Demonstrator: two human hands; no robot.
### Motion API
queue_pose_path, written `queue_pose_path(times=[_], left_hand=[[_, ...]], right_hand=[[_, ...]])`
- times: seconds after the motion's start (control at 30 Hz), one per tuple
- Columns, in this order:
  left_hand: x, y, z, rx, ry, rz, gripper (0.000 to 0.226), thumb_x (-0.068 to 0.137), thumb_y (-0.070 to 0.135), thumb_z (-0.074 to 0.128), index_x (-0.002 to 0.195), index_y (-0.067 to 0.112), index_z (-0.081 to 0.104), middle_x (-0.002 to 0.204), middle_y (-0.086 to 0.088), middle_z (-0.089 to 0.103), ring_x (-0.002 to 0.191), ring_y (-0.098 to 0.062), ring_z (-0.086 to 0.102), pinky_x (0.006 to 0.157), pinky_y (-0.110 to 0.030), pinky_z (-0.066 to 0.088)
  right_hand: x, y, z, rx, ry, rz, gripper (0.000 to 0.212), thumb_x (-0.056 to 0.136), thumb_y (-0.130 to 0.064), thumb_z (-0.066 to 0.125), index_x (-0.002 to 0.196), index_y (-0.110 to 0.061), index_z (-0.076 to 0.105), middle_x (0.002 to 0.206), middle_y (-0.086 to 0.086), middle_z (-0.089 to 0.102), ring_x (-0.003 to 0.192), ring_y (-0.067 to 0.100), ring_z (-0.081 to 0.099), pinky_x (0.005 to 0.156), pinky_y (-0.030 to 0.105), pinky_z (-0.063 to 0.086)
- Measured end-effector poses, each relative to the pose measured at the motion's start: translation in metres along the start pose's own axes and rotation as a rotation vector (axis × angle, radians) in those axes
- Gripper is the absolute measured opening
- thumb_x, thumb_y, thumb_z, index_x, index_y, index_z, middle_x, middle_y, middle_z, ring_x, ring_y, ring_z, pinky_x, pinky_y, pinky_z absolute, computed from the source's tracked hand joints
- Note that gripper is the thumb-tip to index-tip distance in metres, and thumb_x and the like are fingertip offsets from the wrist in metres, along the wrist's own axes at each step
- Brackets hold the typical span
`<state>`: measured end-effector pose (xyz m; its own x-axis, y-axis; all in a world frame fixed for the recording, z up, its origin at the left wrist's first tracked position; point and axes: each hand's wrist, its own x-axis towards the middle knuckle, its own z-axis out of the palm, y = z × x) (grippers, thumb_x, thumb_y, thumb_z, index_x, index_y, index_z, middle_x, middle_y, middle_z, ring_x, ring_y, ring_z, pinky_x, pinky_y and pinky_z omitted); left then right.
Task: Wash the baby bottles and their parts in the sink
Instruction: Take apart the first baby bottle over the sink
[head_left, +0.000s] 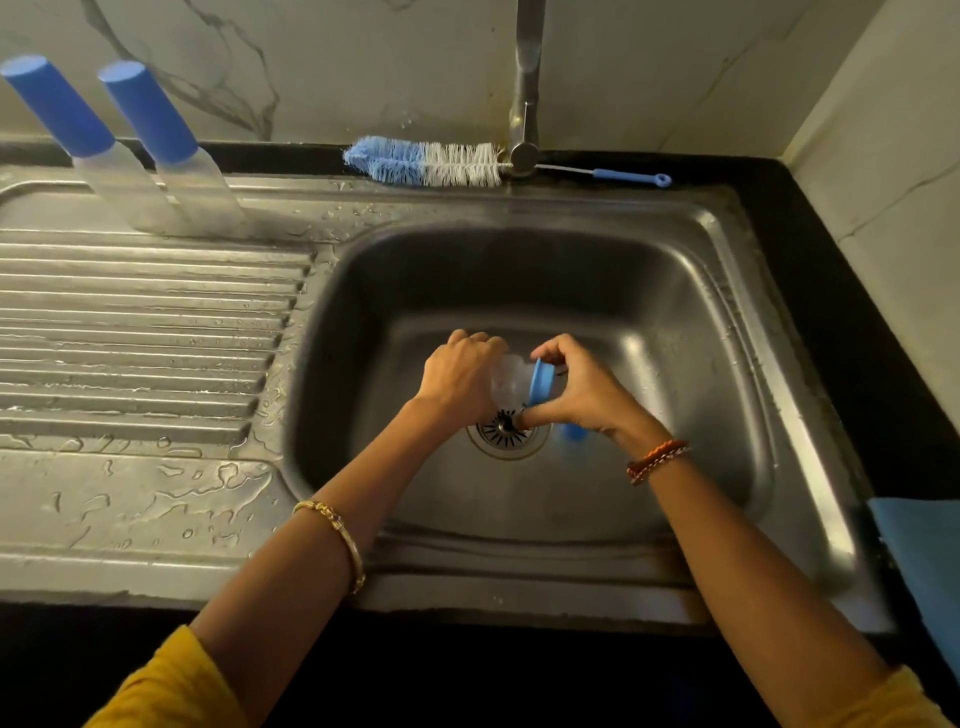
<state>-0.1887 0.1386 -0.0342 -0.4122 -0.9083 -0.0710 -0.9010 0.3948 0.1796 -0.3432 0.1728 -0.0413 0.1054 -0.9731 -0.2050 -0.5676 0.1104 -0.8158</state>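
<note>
A clear baby bottle (506, 379) lies on its side above the drain of the sink (727, 332), with a blue screw ring (543, 382) at its right end. A blurred blue part (571, 431) is low in the basin, just right of the drain. Two more bottles (130, 156) with tall blue caps stand at the back left corner of the drainboard, side by side. A blue and white bottle brush (431, 163) lies along the back edge of the sink.
</note>
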Motion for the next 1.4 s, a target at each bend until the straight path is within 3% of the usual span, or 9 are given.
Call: queue_pose_path(times=[0.1,0.17,0.3,0.43,0.63,0.77,0.9,1.07,1.4], left_hand=[[-0.002,-0.007,0.001,0.068,0.082,0.083,0.047,0.081,0.032,0.064,0.124,0.019,0.050,0.119,0.000,0.055,0.111,-0.021,0.045,0.083,-0.027,0.039],[-0.003,-0.008,0.004,0.082,0.136,0.127,0.046,0.081,0.032,0.064,0.124,0.020,0.050,0.119,0.002,0.054,0.110,-0.020,0.043,0.084,-0.025,0.036],[-0.002,-0.008,0.009,-0.039,0.129,0.052,0.052,0.077,0.028,0.070,0.125,0.020,0.051,0.120,0.001,0.053,0.111,-0.021,0.041,0.076,-0.023,0.033],[0.003,-0.023,0.008,-0.133,0.099,-0.183,0.072,0.062,0.038,0.080,0.126,0.022,0.051,0.123,-0.003,0.048,0.115,-0.027,0.037,0.081,-0.030,0.032],[-0.005,-0.044,0.028,-0.626,-0.015,-0.436,0.079,0.053,0.023,0.089,0.122,0.012,0.053,0.115,-0.008,0.060,0.110,-0.026,0.056,0.095,-0.037,0.045],[-0.009,-0.057,0.046,-0.736,0.039,-0.526,0.068,0.052,0.007,0.088,0.113,0.010,0.057,0.112,-0.010,0.062,0.106,-0.025,0.057,0.093,-0.036,0.047],[-0.008,-0.067,0.056,-0.679,-0.088,-0.615,0.065,0.055,0.004,0.086,0.112,0.010,0.057,0.115,-0.009,0.060,0.105,-0.023,0.055,0.083,-0.028,0.042],[-0.009,-0.069,0.055,-0.669,-0.118,-0.627,0.082,0.055,-0.003,0.083,0.125,0.013,0.045,0.127,-0.014,0.047,0.114,-0.028,0.048,0.081,-0.030,0.040],[-0.009,-0.060,0.006,-0.565,-0.146,-0.680,0.094,0.065,0.009,0.080,0.142,0.014,0.026,0.143,-0.014,0.025,0.133,-0.033,0.024,0.102,-0.040,0.034]], right_hand=[[-0.002,0.001,-0.014,0.412,-0.189,0.219,0.068,0.076,-0.031,0.069,0.134,-0.010,0.041,0.130,0.009,0.051,0.111,0.019,0.055,0.081,0.022,0.052],[-0.002,0.004,-0.018,0.448,-0.222,0.274,0.056,0.076,-0.045,0.057,0.115,-0.005,0.057,0.116,0.023,0.061,0.099,0.025,0.066,0.082,0.031,0.056],[-0.003,0.002,-0.010,0.417,-0.256,0.319,0.045,0.067,-0.044,0.065,0.090,-0.006,0.064,0.088,0.012,0.068,0.072,0.016,0.069,0.057,0.023,0.055],[0.000,0.005,-0.015,0.269,-0.078,0.232,0.041,0.069,-0.030,0.077,0.105,-0.015,0.064,0.088,-0.005,0.062,0.080,0.005,0.059,0.055,0.013,0.048],[0.001,0.011,-0.015,0.662,0.161,0.343,0.037,0.080,-0.023,0.070,0.107,0.002,0.064,0.077,0.002,0.065,0.055,0.001,0.060,0.053,0.014,0.048],[0.005,0.008,-0.002,0.677,0.207,0.378,0.040,0.084,-0.021,0.066,0.117,0.000,0.058,0.096,0.008,0.063,0.076,0.009,0.059,0.070,0.023,0.052],[0.006,0.005,0.009,0.646,0.181,0.399,0.041,0.087,-0.026,0.062,0.122,-0.004,0.055,0.114,0.013,0.060,0.102,0.024,0.059,0.086,0.034,0.049],[0.007,0.005,0.008,0.769,0.162,0.401,0.023,0.091,-0.032,0.056,0.097,-0.010,0.062,0.089,0.002,0.062,0.078,0.010,0.060,0.070,0.022,0.051],[0.003,-0.004,0.001,0.905,0.201,0.440,0.023,0.086,-0.032,0.062,0.090,-0.010,0.061,0.104,0.013,0.062,0.077,0.016,0.065,0.060,0.025,0.055]])
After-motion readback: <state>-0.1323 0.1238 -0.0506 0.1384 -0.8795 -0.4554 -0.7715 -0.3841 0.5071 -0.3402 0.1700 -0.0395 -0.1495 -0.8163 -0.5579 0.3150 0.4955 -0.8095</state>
